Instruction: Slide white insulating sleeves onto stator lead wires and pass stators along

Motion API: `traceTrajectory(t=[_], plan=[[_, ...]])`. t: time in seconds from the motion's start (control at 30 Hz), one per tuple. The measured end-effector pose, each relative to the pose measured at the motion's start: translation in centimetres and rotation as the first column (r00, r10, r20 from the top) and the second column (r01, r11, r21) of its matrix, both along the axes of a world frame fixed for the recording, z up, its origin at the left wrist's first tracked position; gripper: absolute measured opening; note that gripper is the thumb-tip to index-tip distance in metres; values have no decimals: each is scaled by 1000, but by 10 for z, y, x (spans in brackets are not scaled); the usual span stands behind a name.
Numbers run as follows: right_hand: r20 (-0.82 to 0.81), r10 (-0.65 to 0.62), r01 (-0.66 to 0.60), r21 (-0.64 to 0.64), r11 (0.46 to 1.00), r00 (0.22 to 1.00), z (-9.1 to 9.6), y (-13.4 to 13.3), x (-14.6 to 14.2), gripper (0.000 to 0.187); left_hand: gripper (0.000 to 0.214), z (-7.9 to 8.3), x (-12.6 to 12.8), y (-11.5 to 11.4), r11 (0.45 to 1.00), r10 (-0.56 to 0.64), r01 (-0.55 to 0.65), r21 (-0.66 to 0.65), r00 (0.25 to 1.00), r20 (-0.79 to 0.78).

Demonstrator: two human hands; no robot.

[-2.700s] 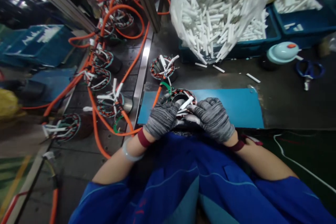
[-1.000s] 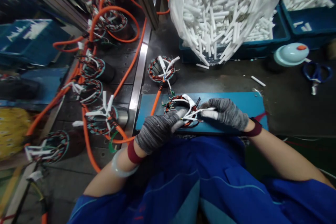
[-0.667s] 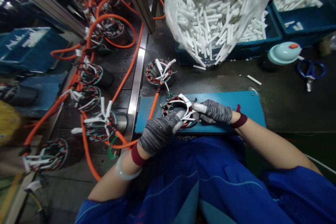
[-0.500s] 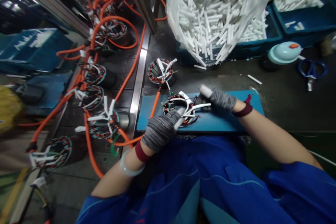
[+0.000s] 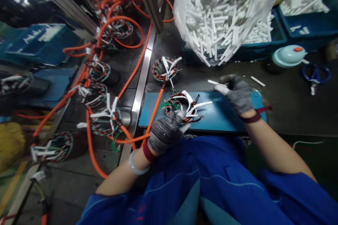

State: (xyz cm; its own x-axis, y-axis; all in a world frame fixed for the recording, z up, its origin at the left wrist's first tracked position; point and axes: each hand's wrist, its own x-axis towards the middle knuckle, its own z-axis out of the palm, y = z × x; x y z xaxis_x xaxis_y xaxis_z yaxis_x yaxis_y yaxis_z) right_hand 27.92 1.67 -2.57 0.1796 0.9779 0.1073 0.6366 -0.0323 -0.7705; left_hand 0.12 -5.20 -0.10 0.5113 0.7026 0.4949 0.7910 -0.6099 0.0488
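On a blue board (image 5: 227,116) in front of me lies a motor stator (image 5: 190,111), a ring of wound copper wire with white sleeves sticking out of it. My left hand (image 5: 165,130), in a grey glove with light fingertips, has its fingers closed on the near-left side of the ring. Off to the right, above the board, my right hand (image 5: 237,93) pinches a short white sleeve (image 5: 217,83) between thumb and fingers. Another stator (image 5: 165,69) with white sleeves and an orange cable (image 5: 156,110) stands just behind the board.
A plastic bag (image 5: 211,31) full of white sleeves rests over a blue bin (image 5: 191,56). To the right are a light-blue lidded container (image 5: 289,56), scissors (image 5: 315,75) and a loose sleeve (image 5: 257,81). Several stators with orange cables (image 5: 105,117) line the left side.
My right hand has moved right, away from the stator, and now holds a white sleeve. The loose sleeve below the bag is gone from its spot. My left hand stays at the stator.
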Motion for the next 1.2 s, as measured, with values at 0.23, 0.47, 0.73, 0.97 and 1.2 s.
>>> traceTrajectory(t=[0.23, 0.47, 0.73, 0.97, 1.2], plan=[[-497, 42, -135, -151, 979, 867, 8, -100, -20, 27, 31, -3, 2, 0, 999, -44, 43, 30, 999, 18], [-547, 247, -369, -125, 921, 800, -2, -87, -23, 33, 23, 0, 6, -4, 995, -9, 12, 100, 1000, -30], [-539, 554, -691, -75, 719, 635, 16, -50, -30, 35, 21, 1, 15, -6, 972, 31, -15, 236, 998, -61], [-631, 397, -658, -247, 711, 666, 7, -56, -37, 52, 23, -13, 8, -11, 968, -65, 97, 230, 988, -143], [69, 466, -470, 62, 881, 882, 0, -69, -31, 38, 23, -13, 10, -14, 974, 9, 16, 228, 994, -108]])
